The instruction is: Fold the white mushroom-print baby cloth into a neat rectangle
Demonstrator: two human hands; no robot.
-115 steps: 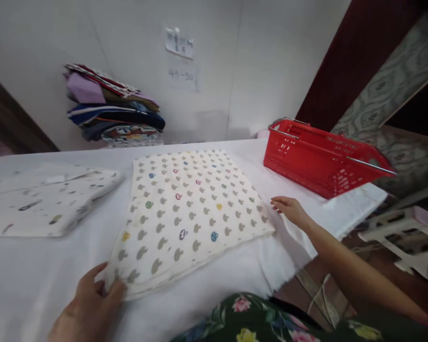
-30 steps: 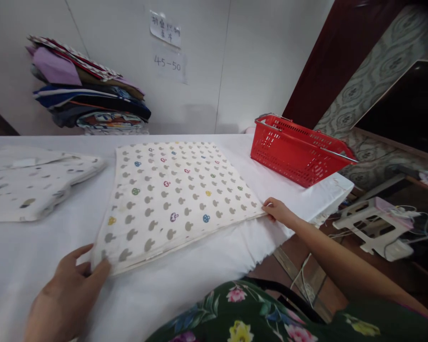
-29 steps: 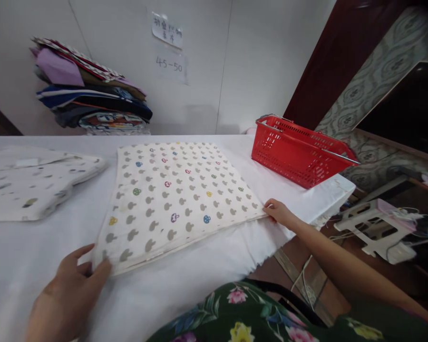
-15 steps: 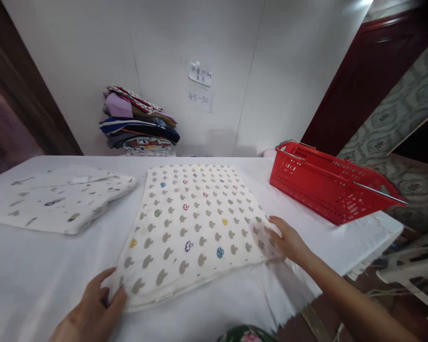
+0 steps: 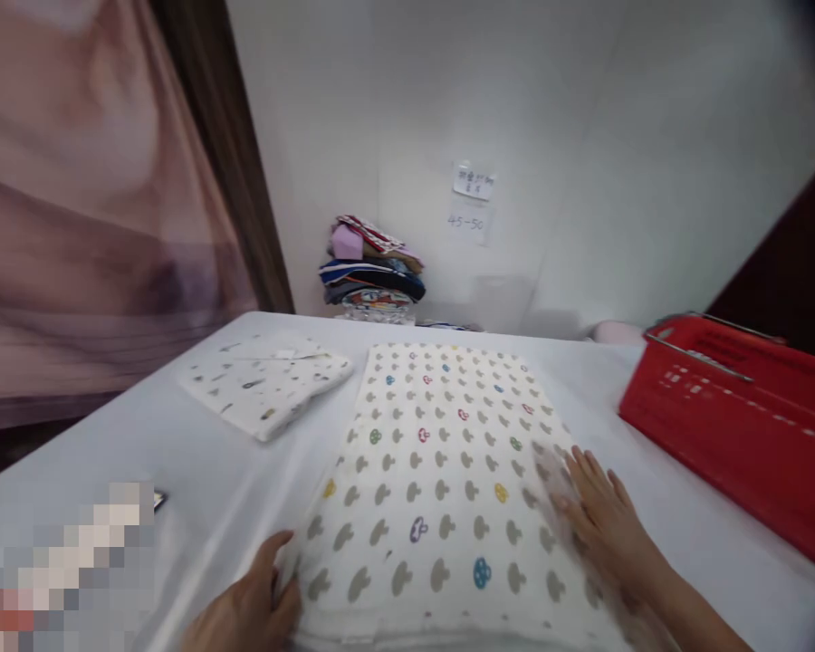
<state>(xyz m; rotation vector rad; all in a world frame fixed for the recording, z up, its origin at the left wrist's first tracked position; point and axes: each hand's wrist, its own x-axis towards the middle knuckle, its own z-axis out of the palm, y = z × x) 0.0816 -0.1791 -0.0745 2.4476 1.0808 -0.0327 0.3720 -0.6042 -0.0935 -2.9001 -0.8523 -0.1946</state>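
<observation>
A folded cream cloth point(image 5: 441, 471) printed with grey and coloured mushroom shapes lies flat on the white table point(image 5: 196, 462) in front of me. My left hand point(image 5: 244, 607) is at the cloth's near left corner, thumb on its edge and fingers curled against it. Resting flat on the cloth's right side is my right hand point(image 5: 601, 516), fingers stretched out and a little blurred by motion.
A second folded patterned cloth point(image 5: 268, 394) lies further left. A red plastic basket point(image 5: 740, 417) stands at the right. A stack of folded fabrics point(image 5: 373, 272) sits against the back wall under a paper note point(image 5: 474, 181). A pinkish curtain point(image 5: 95, 199) hangs at left.
The view has swung left and up, bringing the curtain in. My right hand has slid from the cloth's right corner onto its top surface. My left hand stays at the near left corner.
</observation>
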